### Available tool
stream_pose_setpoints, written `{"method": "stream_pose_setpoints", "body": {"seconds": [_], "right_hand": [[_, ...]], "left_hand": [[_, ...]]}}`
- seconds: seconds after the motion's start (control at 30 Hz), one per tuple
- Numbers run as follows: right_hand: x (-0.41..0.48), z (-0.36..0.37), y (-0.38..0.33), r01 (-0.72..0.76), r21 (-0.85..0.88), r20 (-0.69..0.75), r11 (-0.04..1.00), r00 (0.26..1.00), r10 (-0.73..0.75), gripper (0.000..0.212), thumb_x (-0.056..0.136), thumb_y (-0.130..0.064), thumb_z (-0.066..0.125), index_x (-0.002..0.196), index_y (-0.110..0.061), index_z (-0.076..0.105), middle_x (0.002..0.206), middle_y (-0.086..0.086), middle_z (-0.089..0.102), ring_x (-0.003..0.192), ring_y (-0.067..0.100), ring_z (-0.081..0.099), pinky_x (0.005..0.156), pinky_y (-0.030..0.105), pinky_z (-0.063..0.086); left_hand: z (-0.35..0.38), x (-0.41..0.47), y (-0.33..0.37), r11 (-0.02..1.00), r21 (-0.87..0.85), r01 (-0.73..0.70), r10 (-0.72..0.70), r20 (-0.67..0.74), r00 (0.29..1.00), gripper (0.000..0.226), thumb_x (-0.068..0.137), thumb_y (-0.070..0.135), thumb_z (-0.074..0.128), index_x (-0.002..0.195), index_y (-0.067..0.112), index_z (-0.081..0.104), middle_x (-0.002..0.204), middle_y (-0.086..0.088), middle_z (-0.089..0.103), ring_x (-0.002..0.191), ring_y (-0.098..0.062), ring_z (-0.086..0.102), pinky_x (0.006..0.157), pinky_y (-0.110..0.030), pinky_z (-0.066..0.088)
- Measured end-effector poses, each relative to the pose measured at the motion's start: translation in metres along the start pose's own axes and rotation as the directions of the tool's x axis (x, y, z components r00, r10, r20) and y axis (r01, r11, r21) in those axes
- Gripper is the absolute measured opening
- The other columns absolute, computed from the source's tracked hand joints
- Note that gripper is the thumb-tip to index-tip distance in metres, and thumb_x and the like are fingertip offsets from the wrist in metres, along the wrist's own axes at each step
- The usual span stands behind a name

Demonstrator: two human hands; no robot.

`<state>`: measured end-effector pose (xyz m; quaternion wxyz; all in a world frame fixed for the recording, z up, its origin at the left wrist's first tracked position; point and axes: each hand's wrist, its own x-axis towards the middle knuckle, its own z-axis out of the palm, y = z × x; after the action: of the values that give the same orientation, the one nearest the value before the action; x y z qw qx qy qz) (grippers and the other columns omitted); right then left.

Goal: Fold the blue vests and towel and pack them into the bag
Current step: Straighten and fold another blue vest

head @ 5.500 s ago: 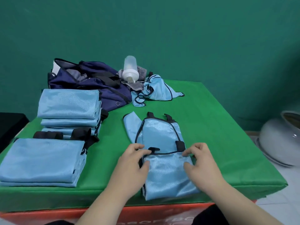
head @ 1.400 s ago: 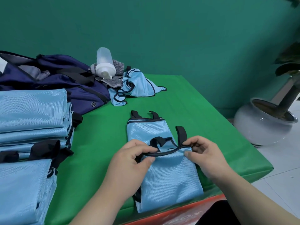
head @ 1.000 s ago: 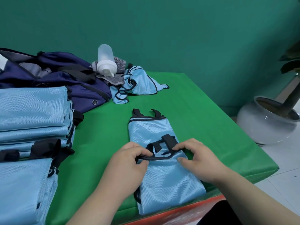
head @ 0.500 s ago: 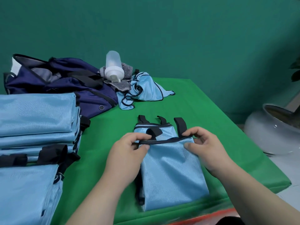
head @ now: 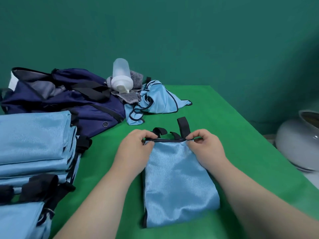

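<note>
A light blue vest (head: pixel 177 183) with dark trim lies folded in half on the green table (head: pixel 224 128) in front of me. My left hand (head: pixel 136 150) pinches the left end of its far trimmed edge. My right hand (head: pixel 205 147) pinches the right end of that edge. Black straps stick out beyond the edge. A stack of folded blue vests (head: pixel 32 144) sits at the left, a second folded pile (head: pixel 20 219) nearer me. An unfolded blue vest (head: pixel 158 100) lies crumpled at the back beside the open navy bag (head: pixel 72 97).
A translucent bottle (head: pixel 120 75) with a white cap stands upside down on a grey cloth (head: pixel 131 97) between bag and crumpled vest. A white plant pot (head: pixel 300 145) stands on the floor to the right of the table. A green wall rises behind.
Both hands carried the vest's near half up and over the far half, so the trimmed edge now lies at the far end over the straps. My view also shifted a little.
</note>
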<state>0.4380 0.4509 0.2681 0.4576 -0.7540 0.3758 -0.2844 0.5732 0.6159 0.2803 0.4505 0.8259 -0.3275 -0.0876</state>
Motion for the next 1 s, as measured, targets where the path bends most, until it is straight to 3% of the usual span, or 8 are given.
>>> {"method": "stream_pose_setpoints", "body": {"seconds": [0.13,0.33,0.43,0.57,0.7,0.83,0.93,1.0], "right_hand": [[0.011,0.012,0.017,0.137,-0.224,0.053,0.965,0.990,-0.128,0.024,0.089,-0.011,0.068,0.077,-0.032,0.067,0.093,-0.007,0.060,0.063,0.002,0.050,0.055,0.009,0.040],[0.016,0.009,0.027,0.136,-0.152,0.068,0.979,0.990,-0.127,0.018,0.087,-0.014,0.072,0.084,-0.032,0.070,0.110,-0.016,0.058,0.093,-0.013,0.052,0.072,-0.002,0.036],[0.017,0.007,0.024,0.140,-0.140,0.162,0.980,0.980,-0.117,0.024,0.085,-0.010,0.074,0.092,-0.033,0.071,0.124,-0.015,0.053,0.103,-0.021,0.047,0.081,-0.005,0.029],[0.011,-0.006,0.015,0.119,-0.076,0.253,0.990,0.963,-0.096,0.033,0.088,-0.010,0.071,0.110,-0.034,0.068,0.146,-0.016,0.039,0.129,-0.002,0.038,0.101,0.017,0.024],[-0.012,-0.020,0.013,0.249,-0.150,0.362,0.957,0.914,-0.181,0.041,0.084,-0.031,0.068,0.125,-0.037,0.062,0.153,-0.019,0.031,0.141,-0.003,0.026,0.112,0.020,0.023],[-0.029,-0.014,0.020,0.492,-0.459,0.595,0.740,0.788,-0.155,0.067,0.095,-0.051,0.051,0.154,-0.030,0.031,0.165,-0.016,0.003,0.151,0.002,-0.009,0.125,0.034,0.002],[-0.031,-0.020,0.025,0.602,-0.595,0.679,0.532,0.731,-0.068,0.078,0.093,-0.072,0.022,0.159,-0.032,0.007,0.162,-0.018,-0.021,0.147,0.003,-0.026,0.124,0.040,-0.007],[-0.029,-0.024,0.027,0.617,-0.613,0.689,0.493,0.723,-0.046,0.084,0.087,-0.074,0.008,0.159,-0.032,0.000,0.160,-0.017,-0.026,0.145,0.001,-0.029,0.124,0.041,-0.008]], "left_hand": [[0.017,0.007,-0.021,0.997,0.042,-0.066,0.067,-0.023,0.997,0.020,0.091,0.015,0.066,0.097,0.033,0.069,0.099,0.021,0.056,0.087,0.017,0.049,0.079,-0.011,0.040],[0.029,0.009,-0.037,0.992,0.078,-0.101,0.106,-0.064,0.992,0.011,0.091,0.026,0.068,0.100,0.032,0.072,0.100,0.024,0.055,0.091,0.016,0.050,0.076,0.002,0.032],[0.031,0.012,-0.038,0.992,0.095,-0.085,0.093,-0.089,0.992,0.012,0.092,0.026,0.067,0.100,0.032,0.074,0.099,0.022,0.056,0.091,0.002,0.055,0.088,-0.018,0.045],[0.020,0.000,-0.031,0.985,0.112,-0.130,0.142,-0.106,0.984,0.020,0.094,0.027,0.061,0.110,0.031,0.071,0.119,0.021,0.053,0.115,-0.007,0.050,0.102,-0.039,0.044],[0.007,-0.019,-0.011,0.911,0.256,-0.324,0.290,0.162,0.943,0.035,0.096,0.043,0.050,0.129,0.036,0.059,0.143,0.022,0.038,0.137,-0.001,0.027,0.115,-0.026,0.020],[0.017,-0.034,-0.009,0.756,0.498,-0.424,0.120,0.531,0.838,0.069,0.096,0.065,0.025,0.157,0.036,0.009,0.161,0.018,-0.020,0.146,-0.004,-0.028,0.122,-0.042,-0.012],[0.019,-0.040,-0.020,0.688,0.565,-0.456,0.012,0.619,0.785,0.091,0.080,0.083,0.008,0.156,0.035,-0.011,0.154,0.018,-0.036,0.139,-0.002,-0.039,0.120,-0.047,-0.016],[0.017,-0.038,-0.025,0.653,0.589,-0.476,0.012,0.620,0.784,0.092,0.076,0.081,0.003,0.155,0.037,-0.014,0.154,0.018,-0.037,0.138,-0.002,-0.040,0.120,-0.048,-0.017]]}}
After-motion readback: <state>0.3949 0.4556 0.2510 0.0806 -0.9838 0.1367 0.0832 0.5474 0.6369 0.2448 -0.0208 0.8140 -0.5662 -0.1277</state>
